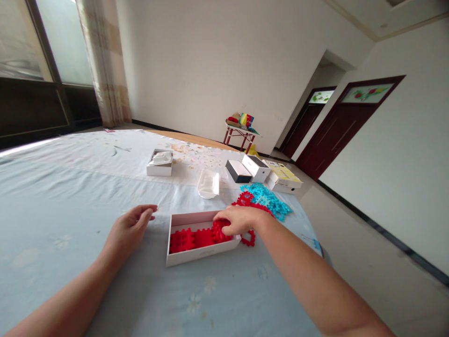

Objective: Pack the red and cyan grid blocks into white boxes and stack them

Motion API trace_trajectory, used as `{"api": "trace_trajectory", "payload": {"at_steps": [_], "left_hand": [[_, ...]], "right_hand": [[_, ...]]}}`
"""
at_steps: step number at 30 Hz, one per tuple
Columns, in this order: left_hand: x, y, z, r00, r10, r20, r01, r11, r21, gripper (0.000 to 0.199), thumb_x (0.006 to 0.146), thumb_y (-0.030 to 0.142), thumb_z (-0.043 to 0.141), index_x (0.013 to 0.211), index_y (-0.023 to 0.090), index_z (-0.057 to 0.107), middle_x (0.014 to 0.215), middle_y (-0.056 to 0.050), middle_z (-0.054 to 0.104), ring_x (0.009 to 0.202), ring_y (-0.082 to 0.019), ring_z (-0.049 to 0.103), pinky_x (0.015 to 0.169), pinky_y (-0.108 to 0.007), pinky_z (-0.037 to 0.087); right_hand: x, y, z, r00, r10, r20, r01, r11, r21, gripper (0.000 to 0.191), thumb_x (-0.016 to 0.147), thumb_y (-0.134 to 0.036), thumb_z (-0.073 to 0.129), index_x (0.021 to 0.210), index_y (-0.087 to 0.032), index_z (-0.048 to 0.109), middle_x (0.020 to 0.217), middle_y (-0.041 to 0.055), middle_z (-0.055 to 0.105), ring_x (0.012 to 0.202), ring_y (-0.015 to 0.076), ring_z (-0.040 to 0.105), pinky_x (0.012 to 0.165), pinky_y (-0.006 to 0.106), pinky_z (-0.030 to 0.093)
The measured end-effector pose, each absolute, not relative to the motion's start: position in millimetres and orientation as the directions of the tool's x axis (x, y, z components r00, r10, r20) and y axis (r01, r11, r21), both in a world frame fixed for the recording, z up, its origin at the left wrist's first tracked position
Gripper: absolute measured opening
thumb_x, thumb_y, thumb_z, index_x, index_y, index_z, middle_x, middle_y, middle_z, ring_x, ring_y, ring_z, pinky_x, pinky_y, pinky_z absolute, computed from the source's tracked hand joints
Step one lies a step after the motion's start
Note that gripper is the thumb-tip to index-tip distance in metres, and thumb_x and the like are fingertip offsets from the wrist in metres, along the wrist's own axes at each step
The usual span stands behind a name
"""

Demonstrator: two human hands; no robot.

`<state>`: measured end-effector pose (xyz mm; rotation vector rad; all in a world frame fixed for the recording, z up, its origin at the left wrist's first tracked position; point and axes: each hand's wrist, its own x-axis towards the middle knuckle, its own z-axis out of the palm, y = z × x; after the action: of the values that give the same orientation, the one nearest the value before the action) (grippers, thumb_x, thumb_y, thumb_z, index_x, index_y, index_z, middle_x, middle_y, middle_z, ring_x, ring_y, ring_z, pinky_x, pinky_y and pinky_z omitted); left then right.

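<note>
A white open box [203, 253] on the cloth holds red toothed plastic pieces [182, 240], lying flat at its left and middle. My right hand [238, 220] reaches over the box's right end, its fingers closed round a stack of red pieces [220, 231] inside. To the left of the box, my left hand [131, 228] hovers above the cloth with bent fingers and touches no piece; its thumb lies close to the fingers. Beyond my right hand lie loose red pieces [245, 198] beside a heap of blue pieces [268, 199], partly hidden by the hand and forearm.
Further back on the table [52, 201] stand a small box with white contents [160, 168], a white plastic tray [208, 185], a black-and-white box [238, 171], a white box [256, 169] and a yellow-topped box [283, 177]. A small stand [242, 131] is near the wall.
</note>
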<state>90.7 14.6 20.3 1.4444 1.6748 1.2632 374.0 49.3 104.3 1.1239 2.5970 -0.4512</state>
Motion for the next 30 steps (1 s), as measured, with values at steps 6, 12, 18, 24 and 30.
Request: {"api": "trace_trajectory", "payload": {"at_steps": [6, 12, 18, 24, 30], "left_hand": [[107.2, 0.9, 22.3, 0.035, 0.961, 0.275, 0.488, -0.257, 0.834, 0.044, 0.079, 0.051, 0.041, 0.112, 0.025, 0.053, 0.111, -0.006, 0.058, 0.099, -0.022, 0.057, 0.085, -0.032, 0.045], [112.7, 0.0, 15.0, 0.178, 0.962, 0.206, 0.551, -0.271, 0.79, 0.044, 0.078, 0.05, 0.046, 0.117, 0.029, 0.047, 0.117, -0.004, 0.052, 0.1, -0.02, 0.056, 0.086, -0.03, 0.045], [110.0, 2.9, 14.3, 0.181, 0.966, 0.184, 0.589, -0.256, 0.766, 0.046, 0.078, 0.052, 0.045, 0.117, 0.026, 0.047, 0.105, -0.004, 0.057, 0.099, -0.021, 0.054, 0.088, -0.031, 0.042], [111.8, 4.9, 15.6, 0.169, 0.97, 0.178, 0.58, -0.243, 0.778, 0.047, 0.077, 0.053, 0.046, 0.116, 0.026, 0.05, 0.104, -0.003, 0.06, 0.098, -0.021, 0.056, 0.086, -0.029, 0.044], [110.8, 6.5, 15.2, 0.17, 0.969, 0.177, 0.579, -0.243, 0.778, 0.048, 0.076, 0.053, 0.047, 0.115, 0.025, 0.05, 0.105, -0.003, 0.061, 0.098, -0.02, 0.057, 0.086, -0.026, 0.044]], "right_hand": [[369.5, 38.3, 114.6, -0.631, 0.673, -0.385, 0.758, 0.641, -0.122, 0.04, 0.07, -0.032, 0.053, 0.109, -0.025, 0.061, 0.097, 0.0043, 0.066, 0.086, 0.0208, 0.06, 0.073, 0.028, 0.045], [368.3, 36.1, 107.0, -0.676, 0.649, -0.349, 0.718, 0.687, -0.113, 0.039, 0.07, -0.027, 0.052, 0.108, -0.024, 0.061, 0.103, 0.0044, 0.065, 0.096, 0.0227, 0.057, 0.084, 0.031, 0.041], [385.4, 36.3, 96.4, -0.713, 0.671, -0.205, 0.701, 0.673, -0.236, 0.046, 0.073, -0.03, 0.051, 0.119, -0.022, 0.054, 0.111, 0.0072, 0.06, 0.101, 0.0221, 0.054, 0.088, 0.032, 0.04], [385.0, 27.4, 90.5, -0.672, 0.713, -0.199, 0.741, 0.643, -0.196, 0.05, 0.073, -0.026, 0.05, 0.122, -0.022, 0.051, 0.113, 0.0104, 0.056, 0.106, 0.0255, 0.05, 0.09, 0.038, 0.039], [381.5, 29.2, 87.4, -0.697, 0.695, -0.176, 0.716, 0.658, -0.234, 0.045, 0.071, -0.024, 0.052, 0.116, -0.021, 0.057, 0.109, 0.0103, 0.06, 0.103, 0.0273, 0.053, 0.089, 0.042, 0.039]]}}
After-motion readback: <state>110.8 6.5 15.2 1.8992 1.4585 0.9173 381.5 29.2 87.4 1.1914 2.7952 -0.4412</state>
